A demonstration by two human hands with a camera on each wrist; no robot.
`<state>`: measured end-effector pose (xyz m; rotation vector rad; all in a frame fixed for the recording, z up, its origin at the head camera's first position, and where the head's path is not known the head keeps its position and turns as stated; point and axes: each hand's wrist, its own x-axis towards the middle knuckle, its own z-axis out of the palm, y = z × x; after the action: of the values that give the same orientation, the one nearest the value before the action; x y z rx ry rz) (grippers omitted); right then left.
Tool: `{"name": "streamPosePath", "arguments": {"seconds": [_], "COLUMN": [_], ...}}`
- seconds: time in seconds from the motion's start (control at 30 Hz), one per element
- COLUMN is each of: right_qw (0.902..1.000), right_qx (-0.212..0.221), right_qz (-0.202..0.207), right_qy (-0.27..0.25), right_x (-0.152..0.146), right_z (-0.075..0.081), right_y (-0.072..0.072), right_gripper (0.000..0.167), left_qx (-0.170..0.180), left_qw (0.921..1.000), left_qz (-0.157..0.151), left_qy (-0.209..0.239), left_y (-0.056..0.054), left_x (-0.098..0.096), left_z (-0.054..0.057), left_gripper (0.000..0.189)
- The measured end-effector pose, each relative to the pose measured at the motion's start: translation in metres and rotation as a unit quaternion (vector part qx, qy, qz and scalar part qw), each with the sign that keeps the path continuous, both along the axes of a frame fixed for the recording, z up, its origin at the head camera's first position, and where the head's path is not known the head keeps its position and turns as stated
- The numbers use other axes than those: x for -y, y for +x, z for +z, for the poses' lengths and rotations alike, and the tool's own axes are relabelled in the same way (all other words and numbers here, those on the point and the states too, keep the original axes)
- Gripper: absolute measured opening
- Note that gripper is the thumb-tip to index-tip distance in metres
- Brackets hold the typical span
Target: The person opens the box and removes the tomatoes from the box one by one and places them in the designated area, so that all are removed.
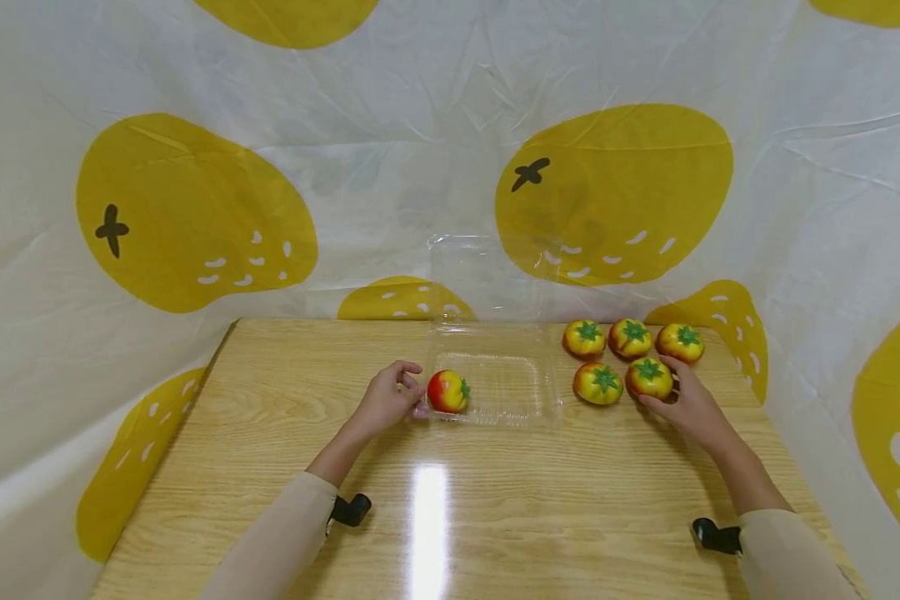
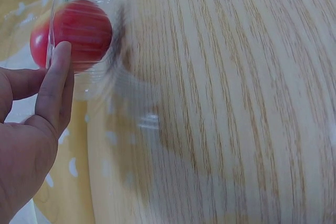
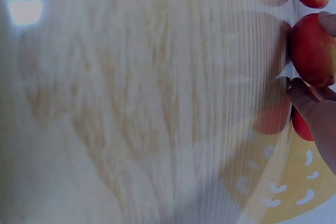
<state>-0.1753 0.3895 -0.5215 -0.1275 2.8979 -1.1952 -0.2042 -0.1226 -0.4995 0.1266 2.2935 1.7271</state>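
A clear plastic clamshell box [image 1: 506, 414] lies with its lid [image 1: 487, 242] raised at the back. One red-and-yellow tomato [image 1: 444, 392] with a green leafy top sits in the left end of its base. My left hand [image 1: 392, 398] pinches the box's left rim between thumb and fingers, right beside that tomato, as the left wrist view shows. To the right of the box, my right hand [image 1: 686, 404] grips another tomato [image 1: 648, 380] by its sides, thumb at the front and fingers behind. In the right wrist view this tomato [image 3: 312, 51] is partly cut off by the frame.
Close to the gripped tomato stand several more: a front one [image 1: 597, 384] and a back row [image 1: 631, 339] near the table's far edge. The wooden table [image 1: 495, 500] meets a white cloth [image 1: 390, 192] with yellow fruit prints at the back and sides.
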Motion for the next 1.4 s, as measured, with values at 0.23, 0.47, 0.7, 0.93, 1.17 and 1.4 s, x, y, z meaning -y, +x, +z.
{"name": "streamPosePath", "arguments": {"seconds": [0.23, 0.47, 0.7, 0.93, 1.17, 1.4], "right_qw": [1.0, 0.9999, 0.9999, 0.9999, 0.9999, 0.9996], "right_qx": [0.003, 0.008, 0.01, 0.013, 0.005, -0.012], "right_qz": [0.001, 0.003, 0.003, 0.001, -0.004, -0.015], "right_qy": [0.0, -0.006, -0.003, -0.003, -0.01, -0.021], "right_x": [0.001, 0.002, 0.002, 0.002, 0.002, -0.001], "right_z": [0.002, 0.002, 0.002, 0.002, 0.005, 0.019], "right_y": [0.001, 0.001, 0.002, 0.002, 0.004, 0.011], "right_gripper": [0.088, 0.088, 0.089, 0.09, 0.09, 0.09], "left_qx": [0.003, -0.001, -0.008, -0.011, -0.006, -0.006], "left_qw": [1.0, 1.0, 1.0, 0.9999, 1.0, 1.0], "left_qz": [0.001, -0.001, -0.002, -0.004, -0.003, -0.001], "left_qy": [0.009, 0.008, -0.002, -0.009, 0.002, 0.004], "left_y": [0.001, 0.0, 0.0, 0.0, 0.0, 0.001], "left_x": [0.0, 0.0, 0.001, 0.001, 0.001, 0.0], "left_z": [0.001, 0.001, 0.0, 0.0, -0.001, 0.001], "left_gripper": [0.041, 0.04, 0.04, 0.04, 0.041, 0.041]}}
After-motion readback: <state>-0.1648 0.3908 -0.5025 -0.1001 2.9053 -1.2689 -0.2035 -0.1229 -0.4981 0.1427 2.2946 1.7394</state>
